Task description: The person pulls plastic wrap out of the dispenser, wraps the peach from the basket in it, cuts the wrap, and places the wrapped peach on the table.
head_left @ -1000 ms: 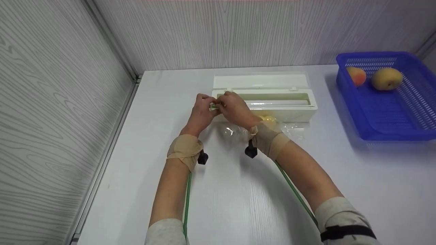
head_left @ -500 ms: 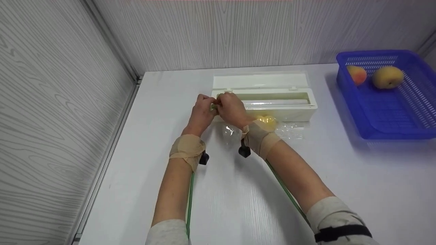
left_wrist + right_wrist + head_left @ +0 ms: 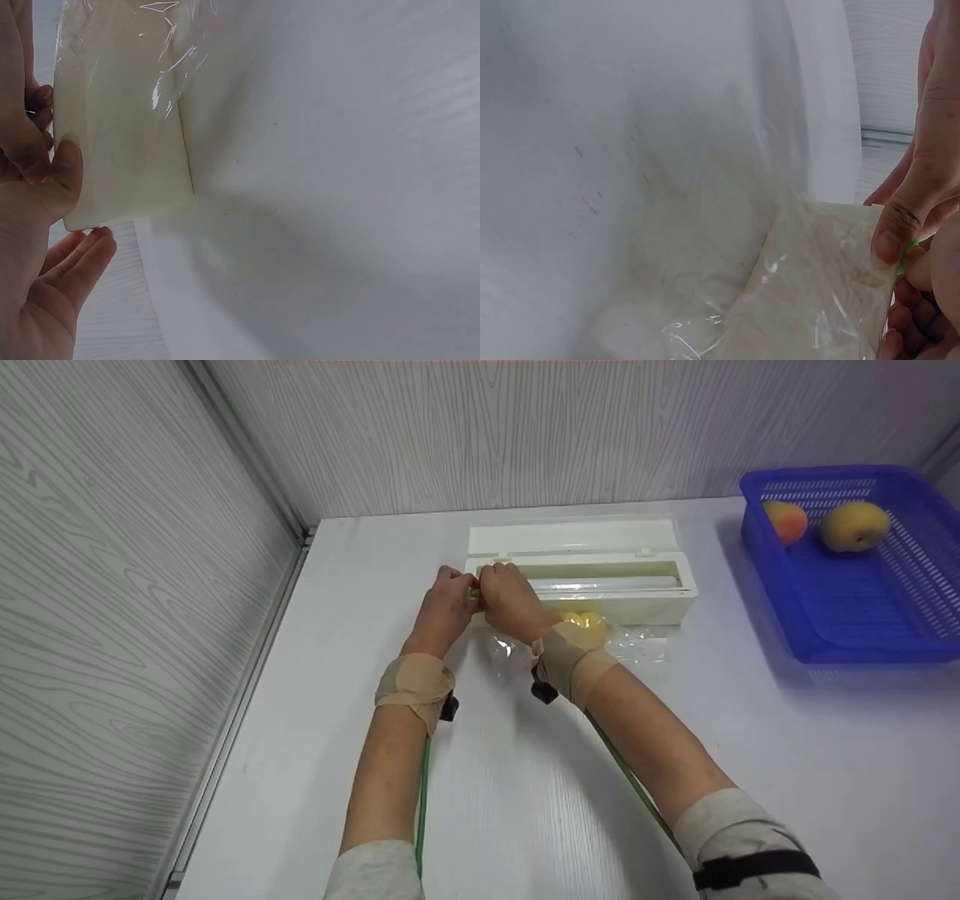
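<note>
The left hand (image 3: 442, 611) grips the white box (image 3: 637, 611), the right hand (image 3: 514, 600) pinches a green tab (image 3: 473, 593), likely to cut the film (image 3: 508, 654), which should call for a rightward slide.

Head view: diffuse, fairly bright light; soft shadows beside the forearms (image 3: 651, 727) and along the blue basket (image 3: 776, 592); pale sheen on the desk (image 3: 517, 817); glints on the clear film (image 3: 508, 651). Wrist views: dimmer and greyer, fine detail soft, shadows broad and blurred; at right wrist, the desk's edge bows outward.
</note>
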A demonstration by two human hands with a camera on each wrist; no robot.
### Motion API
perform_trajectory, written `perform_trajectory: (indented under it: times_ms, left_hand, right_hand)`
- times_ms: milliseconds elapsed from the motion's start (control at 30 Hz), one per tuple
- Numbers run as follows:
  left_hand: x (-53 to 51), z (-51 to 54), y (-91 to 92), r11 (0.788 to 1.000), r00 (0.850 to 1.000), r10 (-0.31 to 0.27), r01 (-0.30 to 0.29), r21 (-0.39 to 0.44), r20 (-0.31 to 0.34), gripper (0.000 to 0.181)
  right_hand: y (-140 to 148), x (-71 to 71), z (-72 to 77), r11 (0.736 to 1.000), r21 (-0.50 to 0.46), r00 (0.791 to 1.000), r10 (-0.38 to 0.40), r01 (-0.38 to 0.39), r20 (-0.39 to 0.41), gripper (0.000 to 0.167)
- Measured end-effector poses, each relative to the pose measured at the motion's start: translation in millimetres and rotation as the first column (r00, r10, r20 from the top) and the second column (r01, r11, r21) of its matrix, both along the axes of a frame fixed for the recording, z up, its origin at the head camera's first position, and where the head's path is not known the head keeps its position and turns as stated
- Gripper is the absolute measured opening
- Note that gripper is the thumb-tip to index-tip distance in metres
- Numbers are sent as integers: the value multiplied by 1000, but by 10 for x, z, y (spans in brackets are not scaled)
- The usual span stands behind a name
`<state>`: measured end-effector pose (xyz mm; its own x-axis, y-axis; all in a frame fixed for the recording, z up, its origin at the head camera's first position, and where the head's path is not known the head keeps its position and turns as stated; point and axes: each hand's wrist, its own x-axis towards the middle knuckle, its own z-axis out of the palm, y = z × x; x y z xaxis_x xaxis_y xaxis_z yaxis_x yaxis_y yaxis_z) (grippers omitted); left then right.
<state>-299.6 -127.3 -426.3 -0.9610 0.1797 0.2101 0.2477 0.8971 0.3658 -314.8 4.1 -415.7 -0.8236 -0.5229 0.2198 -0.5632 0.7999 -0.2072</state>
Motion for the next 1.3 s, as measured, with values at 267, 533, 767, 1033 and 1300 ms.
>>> perform_trajectory:
  times_ms: [267, 533, 767, 1033, 1300]
  left_hand:
    - [-11, 10, 6, 1000, 1000, 2, -2, 20, 25, 26]
    - [-38, -1, -3, 998, 998, -3, -1, 55, 64, 35]
    - [-46, 12, -14, 998, 999, -20, 18, 55, 35, 35]
    - [-47, 48, 5, 998, 999, -30, 28, 56, 41, 35]
    - [-49, 27, 3, 998, 999, 1, -4, 58, 49, 34]
  right_hand:
    - [-31, 2, 12, 994, 105, 1000, -12, 13, -15, 27]
    - [0, -26, -30, 996, 88, 1000, 1, -1, 6, 29]
    - [30, -25, -9, 996, 89, 999, 21, -23, 29, 31]
    - [201, -39, 35, 990, 137, 999, 31, -33, 17, 24]
    - [447, -29, 14, 995, 96, 999, 8, -12, 41, 20]
